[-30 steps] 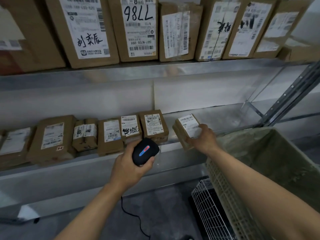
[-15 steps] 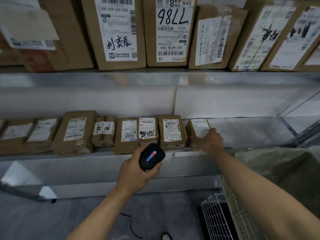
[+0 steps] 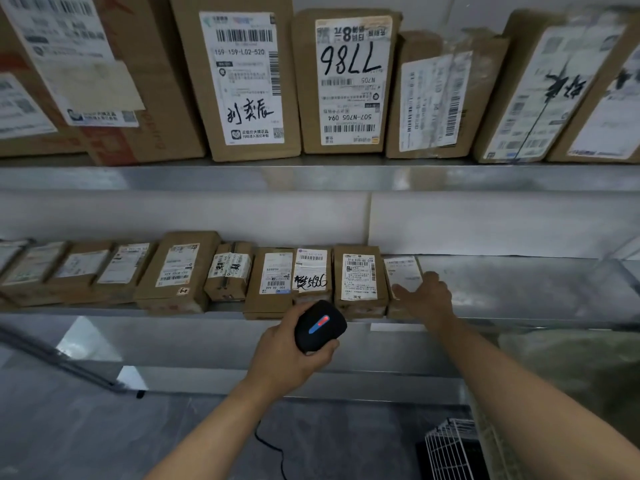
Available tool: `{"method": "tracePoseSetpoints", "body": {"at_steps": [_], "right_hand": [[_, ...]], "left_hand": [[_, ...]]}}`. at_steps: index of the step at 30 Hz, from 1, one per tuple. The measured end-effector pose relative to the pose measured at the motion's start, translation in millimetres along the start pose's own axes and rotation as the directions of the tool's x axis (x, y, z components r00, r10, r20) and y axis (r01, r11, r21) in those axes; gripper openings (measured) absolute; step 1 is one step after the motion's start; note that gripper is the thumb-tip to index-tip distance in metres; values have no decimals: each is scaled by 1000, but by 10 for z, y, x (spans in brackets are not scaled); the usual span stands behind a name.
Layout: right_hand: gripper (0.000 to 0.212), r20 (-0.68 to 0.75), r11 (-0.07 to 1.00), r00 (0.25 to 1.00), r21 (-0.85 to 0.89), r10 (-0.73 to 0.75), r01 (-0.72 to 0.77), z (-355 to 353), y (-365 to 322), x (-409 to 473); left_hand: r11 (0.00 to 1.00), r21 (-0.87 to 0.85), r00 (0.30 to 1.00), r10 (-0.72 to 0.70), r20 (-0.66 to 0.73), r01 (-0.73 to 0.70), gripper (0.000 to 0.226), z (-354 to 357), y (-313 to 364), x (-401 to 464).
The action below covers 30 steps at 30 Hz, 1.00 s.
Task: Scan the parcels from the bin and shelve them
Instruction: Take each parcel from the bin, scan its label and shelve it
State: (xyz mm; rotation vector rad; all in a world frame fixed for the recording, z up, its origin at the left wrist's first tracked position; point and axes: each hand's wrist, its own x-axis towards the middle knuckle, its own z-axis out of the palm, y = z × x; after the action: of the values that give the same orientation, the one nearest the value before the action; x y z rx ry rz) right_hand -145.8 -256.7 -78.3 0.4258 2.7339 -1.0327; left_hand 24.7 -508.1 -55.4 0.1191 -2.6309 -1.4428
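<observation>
Before you stands a metal shelving unit (image 3: pixel 311 178) with two levels in sight. The upper level carries a row of large cardboard boxes (image 3: pixel 249 81), standing upright with their shipping labels facing you; one box (image 3: pixel 346 81) bears "7786" handwritten upside down on its label. The lower shelf (image 3: pixel 519 289) holds a row of small brown parcels (image 3: pixel 180 268) set side by side, leaning back with their labels up, running from the left edge of the view to about the middle; the shelf's right part is bare metal.

At the lower right, the bin (image 3: pixel 571 375), lined with a greenish bag, sits beside the shelving, with a white wire basket (image 3: pixel 450 452) just left of it on the grey floor.

Your right hand (image 3: pixel 427 297) lies on the last parcel (image 3: pixel 401 275) at the right end of the lower row, fingers loosely spread over its front and right side, thumb across the label; this parcel rests on the shelf, touching the neighbour parcel (image 3: pixel 358 278) to its left.

Your left hand (image 3: pixel 291 355) is wrapped around a black handheld barcode scanner (image 3: pixel 320 325), held just in front of the shelf edge below the middle of the row. A red and blue light strip glows on its top, and a thin black cable (image 3: pixel 273 448) trails over the floor beneath your forearm.
</observation>
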Motion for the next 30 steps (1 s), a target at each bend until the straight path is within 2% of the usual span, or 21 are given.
{"method": "tracePoseSetpoints", "body": {"at_steps": [6, 16, 19, 25, 30], "right_hand": [[69, 18, 998, 998, -8, -66, 67, -80, 80, 33], [66, 20, 940, 940, 37, -340, 340, -172, -168, -498], [58, 44, 916, 916, 44, -400, 398, -81, -314, -637], [68, 95, 885, 883, 122, -461, 449, 169, -578, -1002], [60, 146, 848, 836, 124, -529, 515, 604, -713, -1436]], "left_hand": [[1000, 23, 1000, -9, -15, 9, 66, 43, 88, 9], [989, 25, 984, -139, -113, 143, 64, -42, -123, -134], [983, 9, 973, -179, -144, 182, 60, -109, -236, -154], [976, -40, 966, -216, -144, 213, 59, -345, -416, -222], [973, -67, 961, -228, -154, 220, 61, -696, -734, -333]]}}
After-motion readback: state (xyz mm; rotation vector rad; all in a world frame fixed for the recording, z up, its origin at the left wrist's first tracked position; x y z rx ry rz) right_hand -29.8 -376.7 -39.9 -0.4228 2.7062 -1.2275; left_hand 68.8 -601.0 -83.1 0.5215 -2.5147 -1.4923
